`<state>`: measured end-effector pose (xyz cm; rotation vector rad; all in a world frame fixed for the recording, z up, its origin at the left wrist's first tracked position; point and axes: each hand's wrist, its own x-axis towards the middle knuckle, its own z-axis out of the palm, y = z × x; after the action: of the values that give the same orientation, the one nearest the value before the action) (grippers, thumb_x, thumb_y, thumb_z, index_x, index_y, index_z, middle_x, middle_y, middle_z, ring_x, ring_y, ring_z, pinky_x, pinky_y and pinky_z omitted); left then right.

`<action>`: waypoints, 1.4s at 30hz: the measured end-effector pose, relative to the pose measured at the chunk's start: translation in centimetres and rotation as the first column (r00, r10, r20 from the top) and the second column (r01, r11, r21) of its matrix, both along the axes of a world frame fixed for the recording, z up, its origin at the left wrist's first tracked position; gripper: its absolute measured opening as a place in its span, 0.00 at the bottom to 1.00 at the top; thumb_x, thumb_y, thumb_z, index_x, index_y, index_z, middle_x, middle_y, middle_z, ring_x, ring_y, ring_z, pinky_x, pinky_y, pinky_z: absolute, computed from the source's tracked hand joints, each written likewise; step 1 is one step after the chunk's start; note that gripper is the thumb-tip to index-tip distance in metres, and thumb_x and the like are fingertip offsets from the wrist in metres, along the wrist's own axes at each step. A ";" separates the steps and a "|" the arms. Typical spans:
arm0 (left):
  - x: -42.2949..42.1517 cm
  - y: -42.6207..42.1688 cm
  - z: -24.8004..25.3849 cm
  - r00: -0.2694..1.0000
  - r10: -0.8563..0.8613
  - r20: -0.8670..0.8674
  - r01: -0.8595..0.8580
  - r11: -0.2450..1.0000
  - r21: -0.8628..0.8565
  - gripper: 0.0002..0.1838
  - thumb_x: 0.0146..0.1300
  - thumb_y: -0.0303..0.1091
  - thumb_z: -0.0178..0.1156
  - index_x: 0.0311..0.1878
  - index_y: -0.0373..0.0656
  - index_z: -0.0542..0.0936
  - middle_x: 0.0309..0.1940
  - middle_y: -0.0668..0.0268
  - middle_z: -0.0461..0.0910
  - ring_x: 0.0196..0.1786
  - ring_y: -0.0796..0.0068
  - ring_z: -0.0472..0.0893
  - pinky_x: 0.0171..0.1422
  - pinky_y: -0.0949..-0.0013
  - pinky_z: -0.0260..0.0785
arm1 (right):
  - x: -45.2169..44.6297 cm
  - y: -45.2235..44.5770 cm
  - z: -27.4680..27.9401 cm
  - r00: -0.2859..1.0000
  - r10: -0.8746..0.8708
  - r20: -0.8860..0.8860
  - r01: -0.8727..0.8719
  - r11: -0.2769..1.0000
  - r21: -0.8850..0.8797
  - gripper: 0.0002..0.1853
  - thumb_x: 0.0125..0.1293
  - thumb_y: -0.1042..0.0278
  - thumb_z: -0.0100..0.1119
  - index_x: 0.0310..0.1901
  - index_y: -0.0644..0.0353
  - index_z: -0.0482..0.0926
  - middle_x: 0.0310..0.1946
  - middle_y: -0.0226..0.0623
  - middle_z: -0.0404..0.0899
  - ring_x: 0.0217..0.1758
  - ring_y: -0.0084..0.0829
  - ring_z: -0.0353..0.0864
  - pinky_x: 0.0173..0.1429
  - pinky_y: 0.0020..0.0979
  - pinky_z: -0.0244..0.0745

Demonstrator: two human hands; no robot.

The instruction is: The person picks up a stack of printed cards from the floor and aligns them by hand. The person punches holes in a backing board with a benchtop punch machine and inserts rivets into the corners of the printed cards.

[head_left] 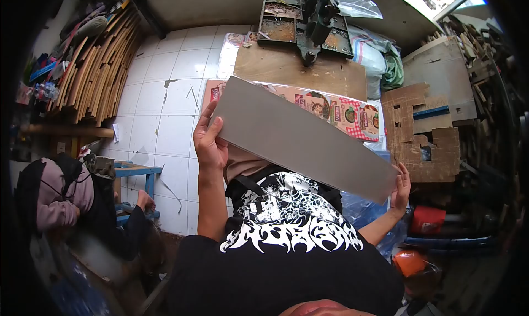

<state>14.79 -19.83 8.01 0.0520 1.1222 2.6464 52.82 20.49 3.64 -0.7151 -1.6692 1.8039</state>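
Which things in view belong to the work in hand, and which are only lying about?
In hand:
- grey board
- left hand and right hand, gripping its opposite ends

Apparently just lying about:
- brown cut-out board
- stacked brown strips
- white sack
- orange item

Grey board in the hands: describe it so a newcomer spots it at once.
Start at the black shirt with white print, bottom middle of the view. Just above it, a long board slants down to the right, held between the left hand and the right hand. Unlike the printed pink sheets beyond it, its face is plain grey.
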 end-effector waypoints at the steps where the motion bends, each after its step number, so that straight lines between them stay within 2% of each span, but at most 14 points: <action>1: 0.1 0.4 0.1 1.000 -0.009 -0.006 0.009 1.000 0.003 0.24 0.66 0.22 0.55 0.65 0.29 0.65 0.55 0.50 0.77 0.53 0.66 0.82 0.56 0.69 0.80 | 0.2 0.4 -0.1 1.000 -0.009 -0.006 0.009 1.000 0.003 0.26 0.72 0.67 0.56 0.68 0.64 0.63 0.59 0.45 0.74 0.63 0.33 0.73 0.69 0.30 0.65; 4: 0.4 1.0 0.1 1.000 -0.026 -0.012 0.027 0.999 0.035 0.24 0.66 0.21 0.54 0.65 0.29 0.66 0.56 0.51 0.76 0.54 0.66 0.82 0.56 0.69 0.81 | 0.5 1.3 -0.9 0.971 -0.142 0.193 0.141 0.990 0.020 0.23 0.70 0.65 0.58 0.64 0.65 0.70 0.57 0.43 0.76 0.61 0.28 0.74 0.67 0.28 0.66; 6: 0.2 1.7 0.3 1.000 -0.025 0.012 0.024 0.999 0.035 0.24 0.66 0.20 0.53 0.65 0.29 0.66 0.57 0.51 0.75 0.54 0.66 0.82 0.55 0.69 0.81 | -0.3 2.0 -1.4 0.896 -0.298 0.329 0.212 0.939 0.272 0.20 0.70 0.65 0.58 0.59 0.65 0.75 0.58 0.44 0.76 0.63 0.32 0.73 0.68 0.32 0.65; 7: 0.4 1.7 0.3 0.999 -0.034 0.014 0.033 0.999 0.034 0.24 0.66 0.20 0.53 0.65 0.29 0.66 0.57 0.51 0.75 0.54 0.66 0.82 0.55 0.69 0.81 | -1.0 1.3 -0.4 0.893 -0.306 0.331 0.220 0.937 0.271 0.20 0.70 0.65 0.58 0.59 0.65 0.75 0.58 0.44 0.76 0.63 0.32 0.73 0.68 0.32 0.65; 9: 0.3 2.0 0.6 0.998 -0.062 0.012 0.062 0.998 0.017 0.24 0.67 0.20 0.53 0.66 0.29 0.66 0.57 0.51 0.75 0.55 0.66 0.81 0.57 0.69 0.80 | -3.4 -0.5 1.6 0.767 -0.536 0.352 0.081 0.625 0.776 0.18 0.69 0.68 0.58 0.58 0.64 0.76 0.59 0.46 0.74 0.65 0.38 0.71 0.70 0.35 0.62; 15: -0.5 2.8 0.0 0.992 -0.120 0.049 0.119 0.993 0.013 0.25 0.66 0.20 0.53 0.66 0.29 0.65 0.56 0.51 0.75 0.57 0.67 0.80 0.61 0.69 0.77 | -11.4 -6.9 6.6 0.892 -0.330 0.308 -0.004 0.676 0.737 0.18 0.66 0.70 0.60 0.56 0.64 0.77 0.58 0.47 0.76 0.63 0.40 0.73 0.69 0.36 0.63; 17: -0.9 3.1 0.1 0.988 -0.143 0.060 0.142 0.990 0.024 0.25 0.66 0.20 0.53 0.66 0.29 0.65 0.56 0.51 0.75 0.57 0.67 0.79 0.61 0.70 0.76 | -13.6 -8.8 8.2 0.878 -0.152 0.454 -0.174 0.783 0.598 0.17 0.67 0.70 0.60 0.56 0.65 0.77 0.54 0.46 0.80 0.59 0.38 0.77 0.66 0.34 0.67; 18: -1.2 3.2 0.2 0.985 -0.162 0.066 0.160 0.987 0.032 0.25 0.66 0.21 0.54 0.66 0.29 0.66 0.56 0.51 0.75 0.57 0.68 0.79 0.60 0.70 0.76 | -14.6 -9.3 7.9 0.905 -0.127 0.407 -0.169 0.770 0.616 0.15 0.69 0.70 0.58 0.55 0.66 0.78 0.43 0.40 0.84 0.49 0.30 0.81 0.57 0.30 0.72; 23: -1.8 2.2 0.2 0.969 -0.241 -0.061 0.244 0.969 0.031 0.26 0.65 0.21 0.54 0.67 0.32 0.66 0.60 0.52 0.74 0.59 0.67 0.79 0.62 0.66 0.75 | -16.8 -11.7 9.9 0.853 0.040 0.520 -0.293 0.861 0.415 0.12 0.70 0.68 0.57 0.47 0.68 0.80 0.31 0.34 0.83 0.36 0.20 0.76 0.42 0.25 0.71; 27: -0.9 -2.2 -1.0 0.946 -0.319 -0.061 0.317 0.947 -0.042 0.33 0.55 0.25 0.59 0.67 0.32 0.65 0.60 0.48 0.74 0.63 0.58 0.75 0.71 0.57 0.64 | -16.0 -12.1 8.4 0.764 0.276 0.584 -0.522 0.796 0.307 0.09 0.67 0.69 0.59 0.44 0.65 0.82 0.29 0.40 0.83 0.31 0.26 0.80 0.39 0.27 0.74; 29: 0.1 -4.5 -2.1 0.935 -0.355 -0.016 0.351 0.929 -0.114 0.35 0.53 0.26 0.61 0.67 0.32 0.64 0.55 0.49 0.76 0.58 0.62 0.77 0.67 0.61 0.67 | -15.8 -12.4 7.1 0.708 0.386 0.592 -0.620 0.741 0.258 0.09 0.67 0.70 0.60 0.44 0.64 0.82 0.27 0.41 0.81 0.29 0.26 0.79 0.37 0.28 0.74; 33: 3.2 -7.4 -3.6 0.908 -0.411 0.079 0.413 0.853 -0.319 0.40 0.48 0.28 0.64 0.66 0.32 0.63 0.46 0.53 0.80 0.48 0.68 0.80 0.59 0.69 0.68 | -15.4 -13.0 5.4 0.656 0.428 0.621 -0.671 0.707 0.222 0.09 0.65 0.72 0.59 0.44 0.66 0.82 0.30 0.43 0.83 0.31 0.33 0.82 0.39 0.29 0.75; 39: 6.4 -8.3 -4.3 0.900 -0.407 0.154 0.435 0.826 -0.358 0.42 0.45 0.31 0.64 0.65 0.32 0.61 0.47 0.52 0.79 0.49 0.66 0.80 0.60 0.68 0.67 | -13.9 -12.4 2.9 0.710 0.435 0.555 -0.676 0.642 0.362 0.11 0.64 0.70 0.60 0.45 0.65 0.82 0.35 0.48 0.84 0.35 0.42 0.85 0.40 0.33 0.77; 42: 6.7 -7.7 -3.7 0.891 -0.418 0.178 0.453 0.795 -0.404 0.43 0.42 0.34 0.63 0.65 0.32 0.61 0.48 0.51 0.78 0.51 0.63 0.79 0.62 0.66 0.67 | -13.7 -12.0 2.5 0.672 0.447 0.591 -0.704 0.634 0.321 0.12 0.64 0.65 0.61 0.44 0.63 0.83 0.36 0.49 0.84 0.40 0.48 0.84 0.45 0.39 0.77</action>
<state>21.45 -27.51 4.29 0.1036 1.4477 1.9311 39.14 8.48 6.17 -0.3505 -2.8654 1.4574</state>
